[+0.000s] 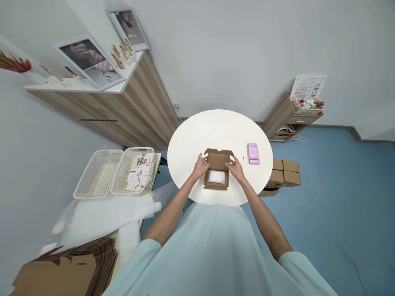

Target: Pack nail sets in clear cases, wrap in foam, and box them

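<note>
An open brown cardboard box (218, 161) stands on the round white table (191, 135), its lid raised on the far side. Inside its base lies a white wrapped packet (217, 176). My left hand (200, 166) grips the left edge of the lid between thumb and fingers. On the opposite edge, my right hand (235, 168) holds the lid the same way, thumb on its inner face. To the right on the table lies a pink and purple rectangular item (253, 153), its surface blurred.
White baskets (115, 190) stand at the left, one holding printed cards (139, 172). White sheeting (108, 216) and flat cardboard boxes (61, 273) lie nearer me. Folded brown boxes (286, 172) are stacked right of the table. A wooden cabinet (151, 98) and a small shelf unit (279, 117) stand behind.
</note>
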`<state>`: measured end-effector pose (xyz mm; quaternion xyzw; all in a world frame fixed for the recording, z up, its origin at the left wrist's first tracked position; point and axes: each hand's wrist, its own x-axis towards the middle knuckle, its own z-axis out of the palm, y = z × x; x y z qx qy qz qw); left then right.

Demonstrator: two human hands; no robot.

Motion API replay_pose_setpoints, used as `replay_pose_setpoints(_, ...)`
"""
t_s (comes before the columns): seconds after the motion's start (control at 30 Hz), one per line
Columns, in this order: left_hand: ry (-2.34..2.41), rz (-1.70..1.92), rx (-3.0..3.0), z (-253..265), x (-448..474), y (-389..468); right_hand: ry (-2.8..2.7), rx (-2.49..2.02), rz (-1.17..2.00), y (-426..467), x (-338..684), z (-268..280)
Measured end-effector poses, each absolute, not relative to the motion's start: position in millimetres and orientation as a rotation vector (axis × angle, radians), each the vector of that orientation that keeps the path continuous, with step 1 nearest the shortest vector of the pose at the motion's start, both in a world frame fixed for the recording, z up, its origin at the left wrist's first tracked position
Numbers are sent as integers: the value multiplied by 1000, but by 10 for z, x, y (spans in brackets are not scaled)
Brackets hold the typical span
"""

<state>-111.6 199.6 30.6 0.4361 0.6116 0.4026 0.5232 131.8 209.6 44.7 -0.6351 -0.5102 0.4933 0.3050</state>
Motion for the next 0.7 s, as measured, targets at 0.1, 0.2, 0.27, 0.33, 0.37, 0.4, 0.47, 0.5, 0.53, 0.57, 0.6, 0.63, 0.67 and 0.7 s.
replay_pose_setpoints(0.1,1435,1024,1056,342,-1112,2031,-1356,-1583,1263,2128,1363,456)
replay_pose_setpoints(0.2,1438,1054,1065,369,-1098,1980,-1373,-1530,1224,2097,1410,454)
replay_pose_setpoints(0.27,1452,1062,1083,358,-1083,1885,-1405,-1518,1206,2027,1441,449)
replay_pose_setpoints(0.33,1472,1066,1108,321,-1066,1750,-1449,-1520,1197,1919,1471,443)
replay_pose_setpoints(0.37,1482,1064,1121,295,-1057,1673,-1475,-1521,1192,1853,1484,441)
replay_pose_setpoints(0.4,1492,1058,1132,266,-1049,1594,-1505,-1519,1184,1782,1494,439)
replay_pose_setpoints(0.47,1509,1036,1161,208,-1037,1441,-1574,-1514,1157,1630,1507,435)
replay_pose_setpoints(0.5,1519,1018,1184,181,-1033,1370,-1613,-1516,1136,1552,1510,433)
replay_pose_setpoints(0.53,1531,996,1215,158,-1031,1304,-1657,-1522,1111,1476,1511,429)
replay_pose_setpoints(0.57,1549,971,1254,140,-1031,1244,-1704,-1530,1084,1403,1512,424)
replay_pose_setpoints(0.6,1570,941,1302,127,-1033,1189,-1758,-1536,1054,1333,1511,416)
replay_pose_setpoints(0.63,1590,910,1355,119,-1038,1139,-1813,-1543,1021,1269,1511,405)
replay_pose_setpoints(0.67,1605,880,1412,116,-1044,1094,-1870,-1554,985,1212,1512,391)
replay_pose_setpoints(0.7,1611,849,1469,117,-1052,1054,-1927,-1572,948,1161,1512,373)
